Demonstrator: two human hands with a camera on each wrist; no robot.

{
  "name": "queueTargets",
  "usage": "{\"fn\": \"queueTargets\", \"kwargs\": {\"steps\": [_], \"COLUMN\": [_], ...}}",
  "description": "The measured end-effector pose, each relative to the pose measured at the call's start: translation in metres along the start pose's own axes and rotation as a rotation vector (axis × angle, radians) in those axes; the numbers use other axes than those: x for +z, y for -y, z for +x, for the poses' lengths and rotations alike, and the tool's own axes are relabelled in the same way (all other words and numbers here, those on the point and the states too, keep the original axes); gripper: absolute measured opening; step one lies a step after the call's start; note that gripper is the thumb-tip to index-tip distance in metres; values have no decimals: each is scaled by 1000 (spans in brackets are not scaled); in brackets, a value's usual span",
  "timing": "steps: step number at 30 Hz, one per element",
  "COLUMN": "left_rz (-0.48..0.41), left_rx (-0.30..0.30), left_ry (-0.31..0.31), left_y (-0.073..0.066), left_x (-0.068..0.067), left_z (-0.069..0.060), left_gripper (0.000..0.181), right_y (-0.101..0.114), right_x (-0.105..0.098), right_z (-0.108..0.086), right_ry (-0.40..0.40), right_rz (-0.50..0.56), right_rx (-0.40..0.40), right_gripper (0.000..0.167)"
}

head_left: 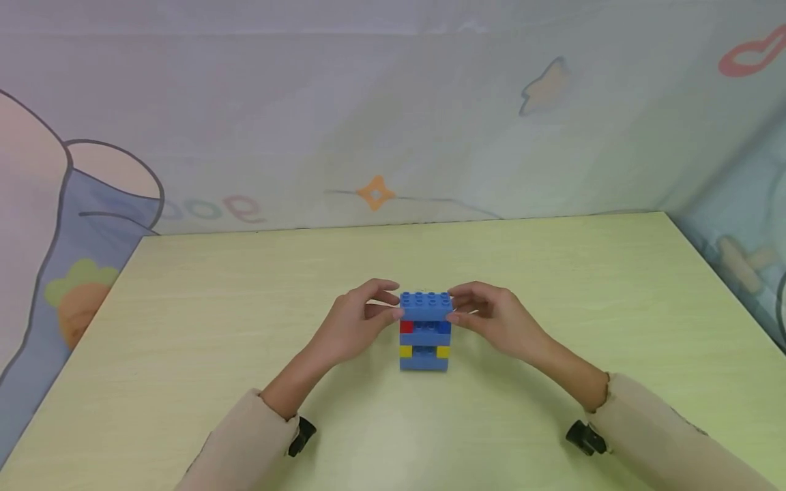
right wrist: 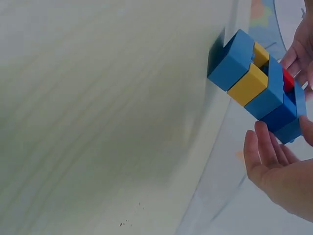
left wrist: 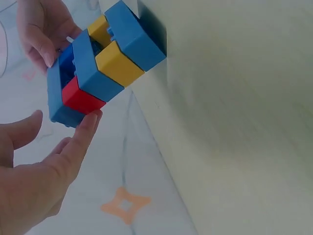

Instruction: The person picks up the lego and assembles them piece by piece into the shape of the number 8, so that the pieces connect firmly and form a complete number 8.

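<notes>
A tower of toy building bricks stands upright on the table. Its top is a studded light blue brick [head_left: 425, 312]. Beneath it sit a red brick [left wrist: 82, 97] on the left and a darker blue brick [right wrist: 280, 113] on the right, then a middle light blue brick [head_left: 425, 339]. Yellow bricks [left wrist: 119, 63] separate that from the bottom light blue brick [head_left: 424, 364]. My left hand [head_left: 361, 319] is beside the top left; a fingertip touches near the red brick while the thumb stays apart. At the top right, my right hand [head_left: 494, 317] has extended, relaxed fingers against or very near the bricks.
The pale wooden table [head_left: 215, 327] extends around the tower. Behind it hangs a printed cloth [head_left: 368, 102] that meets the table's back edge. Dark devices [head_left: 301, 436] are strapped under both sleeves.
</notes>
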State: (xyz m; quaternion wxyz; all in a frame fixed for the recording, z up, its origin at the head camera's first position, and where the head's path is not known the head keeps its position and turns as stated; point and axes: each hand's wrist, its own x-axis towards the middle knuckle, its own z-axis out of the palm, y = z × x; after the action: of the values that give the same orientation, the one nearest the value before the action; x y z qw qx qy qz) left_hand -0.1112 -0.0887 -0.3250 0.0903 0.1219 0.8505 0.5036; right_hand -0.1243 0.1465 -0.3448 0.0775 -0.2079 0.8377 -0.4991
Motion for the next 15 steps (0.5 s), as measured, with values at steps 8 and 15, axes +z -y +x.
{"fn": "queueTargets", "kwargs": {"steps": [8,15], "left_rz": [-91,-153], "left_rx": [-168,-249], "left_ry": [83,132], "left_y": [1,7], "left_x": [5,11], "left_z": [27,39], "left_gripper": [38,35], "right_y": [-8,-17], "right_x": [-4,-6], "right_z": [22,34], "right_ry": [36,93], "right_rz": [128,207], "right_rx": [238,348], "right_gripper": [33,33]}}
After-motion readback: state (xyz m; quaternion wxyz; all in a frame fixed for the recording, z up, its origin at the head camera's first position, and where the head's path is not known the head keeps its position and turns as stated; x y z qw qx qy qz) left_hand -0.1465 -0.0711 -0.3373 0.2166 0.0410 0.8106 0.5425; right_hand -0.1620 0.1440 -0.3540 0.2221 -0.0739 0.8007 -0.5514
